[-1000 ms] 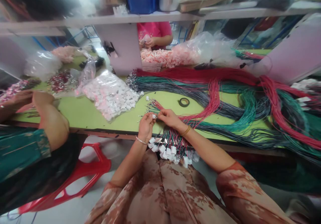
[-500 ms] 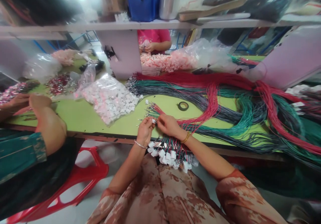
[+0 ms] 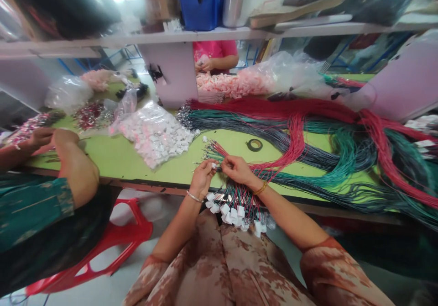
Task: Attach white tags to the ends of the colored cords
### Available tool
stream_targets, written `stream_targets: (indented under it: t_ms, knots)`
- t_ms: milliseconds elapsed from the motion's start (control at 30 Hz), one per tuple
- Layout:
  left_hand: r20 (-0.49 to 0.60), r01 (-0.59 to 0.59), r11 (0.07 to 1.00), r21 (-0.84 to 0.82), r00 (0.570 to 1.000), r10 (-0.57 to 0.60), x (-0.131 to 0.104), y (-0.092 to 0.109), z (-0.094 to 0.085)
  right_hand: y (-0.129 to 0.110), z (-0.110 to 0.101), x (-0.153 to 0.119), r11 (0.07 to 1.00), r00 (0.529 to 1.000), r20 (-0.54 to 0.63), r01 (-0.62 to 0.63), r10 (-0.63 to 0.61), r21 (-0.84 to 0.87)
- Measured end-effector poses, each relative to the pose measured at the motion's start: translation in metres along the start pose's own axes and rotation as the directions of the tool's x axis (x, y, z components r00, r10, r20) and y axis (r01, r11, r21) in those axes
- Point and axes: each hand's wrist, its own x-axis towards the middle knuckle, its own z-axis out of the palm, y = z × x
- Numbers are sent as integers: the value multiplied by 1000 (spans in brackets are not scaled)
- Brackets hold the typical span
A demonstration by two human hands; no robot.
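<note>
Between the fingertips of my left hand (image 3: pixel 202 176) is a small white connector housing (image 3: pixel 214 165). My right hand (image 3: pixel 237 170) is pinched close beside it, on what looks like a thin wire end; the fingers hide most of it. Loose wire ends with metal terminals (image 3: pixel 211 147) fan out just beyond my hands. From there red, green and dark wires (image 3: pixel 308 178) run off to the right. Below my hands, a cluster of wires with white connectors (image 3: pixel 236 213) hangs over the table's front edge.
A clear bag of white connectors (image 3: pixel 160 134) lies left of my hands. A roll of black tape (image 3: pixel 255 145) sits behind them. Thick red wire bundles (image 3: pixel 273 107) cross the green table (image 3: pixel 112 157). A co-worker's arm (image 3: pixel 77 160) is at left, near a red stool (image 3: pixel 130 228).
The view has shifted slightly, so everything sits a little further right. My hands stay pinched together around the connector, with a small gap now showing dark wire between them.
</note>
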Motion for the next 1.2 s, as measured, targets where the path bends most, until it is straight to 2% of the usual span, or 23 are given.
stream_targets:
  t_ms: [133, 333, 500, 700, 800, 900, 967, 1033, 1100, 1200]
  knots:
    - [-5, -6, 1000, 4, 1000, 6, 0, -1, -1, -4, -1, 1, 998, 998, 56, 27, -24, -59]
    - [-26, -49, 995, 90, 998, 52, 0, -7, 3, -12, 0, 2, 969, 995, 61, 93, -81, -228]
    - [-59, -26, 998, 59, 998, 29, 0, -5, 3, -9, 1, 3, 967, 991, 80, 125, -109, -221]
    - [-53, -47, 997, 54, 997, 50, 0, -8, 6, -10, 4, -2, 959, 997, 43, 73, -64, -274]
    - [-54, -41, 998, 42, 998, 43, 0, -8, 7, -7, 0, 4, 976, 995, 86, 66, -49, -208]
    - [-73, -20, 1000, 2, 997, 20, 0, -5, 5, 1, -11, 25, 989, 997, 57, -42, 51, -143]
    - [-79, -12, 1000, -12, 997, 11, 1, -3, 4, 6, -17, 41, 951, 983, 1, -177, 183, -252]
    - [-73, 0, 1000, -17, 997, -1, 1, -2, 3, 11, -18, 55, 867, 948, 3, -290, 318, -404]
    - [-64, 11, 1000, -19, 998, -12, 1, -2, 2, 14, -15, 63, 792, 916, 11, -341, 401, -506]
    - [-51, 21, 1000, -22, 998, -22, 0, -2, 0, 15, -10, 65, 754, 911, 4, -339, 412, -563]
